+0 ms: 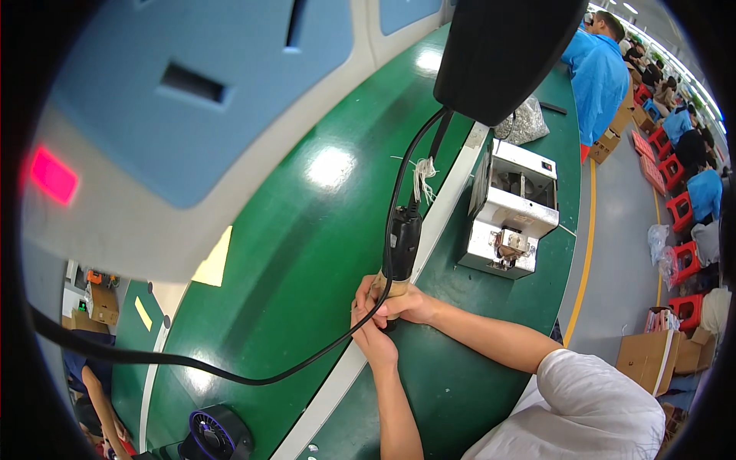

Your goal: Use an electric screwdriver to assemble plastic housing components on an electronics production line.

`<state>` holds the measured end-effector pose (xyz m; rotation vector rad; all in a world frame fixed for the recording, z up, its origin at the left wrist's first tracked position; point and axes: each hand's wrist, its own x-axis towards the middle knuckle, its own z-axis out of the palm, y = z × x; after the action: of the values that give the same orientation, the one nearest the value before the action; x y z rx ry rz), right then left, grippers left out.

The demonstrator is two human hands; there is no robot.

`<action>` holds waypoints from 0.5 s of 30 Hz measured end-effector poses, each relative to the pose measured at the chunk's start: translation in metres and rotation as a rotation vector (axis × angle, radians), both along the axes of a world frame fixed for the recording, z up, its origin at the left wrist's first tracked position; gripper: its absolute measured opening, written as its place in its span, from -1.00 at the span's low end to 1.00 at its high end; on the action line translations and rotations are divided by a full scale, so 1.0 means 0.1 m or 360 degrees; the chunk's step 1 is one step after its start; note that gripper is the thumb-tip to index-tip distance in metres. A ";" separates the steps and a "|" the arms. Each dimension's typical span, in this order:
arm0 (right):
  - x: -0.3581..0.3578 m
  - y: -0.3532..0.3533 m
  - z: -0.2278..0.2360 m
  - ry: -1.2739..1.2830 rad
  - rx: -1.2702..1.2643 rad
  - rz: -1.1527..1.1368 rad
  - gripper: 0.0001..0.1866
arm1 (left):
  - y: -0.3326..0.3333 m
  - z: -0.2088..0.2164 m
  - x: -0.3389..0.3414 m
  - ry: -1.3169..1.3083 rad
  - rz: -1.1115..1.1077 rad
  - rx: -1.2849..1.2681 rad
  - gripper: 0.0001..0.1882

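Observation:
A black corded tool, seemingly an electric screwdriver [404, 238], hangs upright over the white strip of the green workbench. Its lower part is beige, and a bundle of white ties [424, 178] is knotted round its cord above. My right hand [414, 303] wraps round the beige part from the right. From the left, my left hand [374, 337] closes on the same lower part, its fingers pressed against the tool and partly over the other hand. A small dark tip shows below my hands. What the tip touches is hidden.
A silver metal machine [512, 211] stands right of the tool, near a clear bag of small parts [525, 123]. A black cable [268, 379] loops across the green bench [307, 230]. A small black fan [215, 433] sits front left. A person in blue [602, 77] is beyond the bench.

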<state>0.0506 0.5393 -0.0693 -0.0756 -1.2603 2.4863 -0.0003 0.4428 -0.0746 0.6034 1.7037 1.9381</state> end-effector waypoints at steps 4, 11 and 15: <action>0.01 0.01 0.02 -0.0017 -0.0005 0.0004 -0.68 | -0.01 -0.09 -0.02 0.0010 -0.0026 -0.0008 -0.53; 0.00 0.01 0.03 -0.0026 0.0005 0.0012 -0.67 | -0.01 -0.07 -0.01 -0.0076 -0.0009 -0.0044 -0.56; 0.00 0.01 0.03 -0.0023 0.0016 0.0007 -0.67 | -0.01 -0.04 0.00 -0.0100 0.0001 -0.0043 -0.58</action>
<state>0.0510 0.5405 -0.0665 -0.0891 -1.2799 2.4872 -0.0001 0.4420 -0.0789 0.5265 1.6888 1.9115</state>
